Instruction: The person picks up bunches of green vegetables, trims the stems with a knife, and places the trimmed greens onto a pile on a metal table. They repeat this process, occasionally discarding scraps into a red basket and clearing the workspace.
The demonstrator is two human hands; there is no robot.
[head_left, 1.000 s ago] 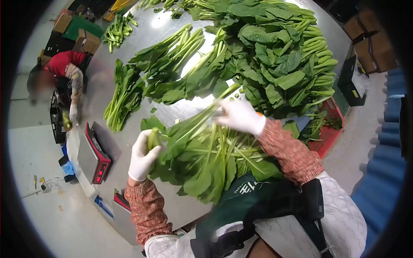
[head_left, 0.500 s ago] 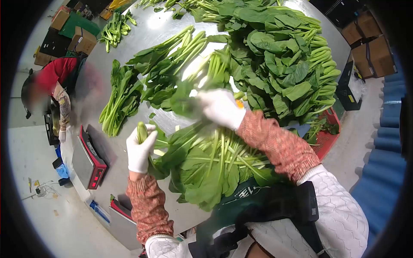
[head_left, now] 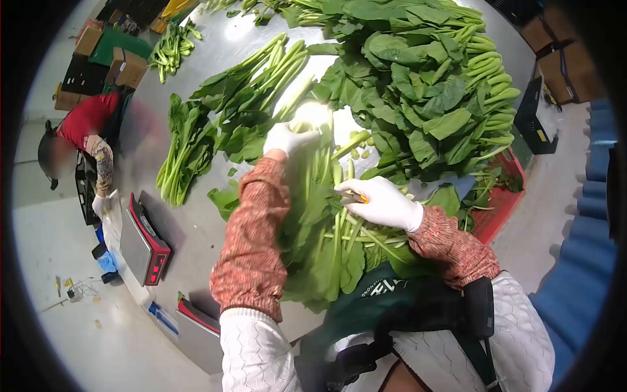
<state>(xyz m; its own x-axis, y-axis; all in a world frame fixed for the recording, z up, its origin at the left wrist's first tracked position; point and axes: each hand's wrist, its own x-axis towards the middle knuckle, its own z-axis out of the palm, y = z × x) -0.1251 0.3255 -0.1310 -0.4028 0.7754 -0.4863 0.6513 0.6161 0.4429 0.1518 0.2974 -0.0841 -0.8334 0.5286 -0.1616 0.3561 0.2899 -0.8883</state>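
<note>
Our left hand [head_left: 287, 139] grips stems [head_left: 321, 157], our right hand [head_left: 382, 202] an orange tool [head_left: 363, 198]; leafy greens [head_left: 431, 91] crowd the tabletop's [head_left: 196, 261] right edge.

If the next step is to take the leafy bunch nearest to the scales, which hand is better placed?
Probably the left hand: it is nearer to that leafy bunch, though it is at other stalks now. The right hand is farther and has a small orange item in its grip.
</note>
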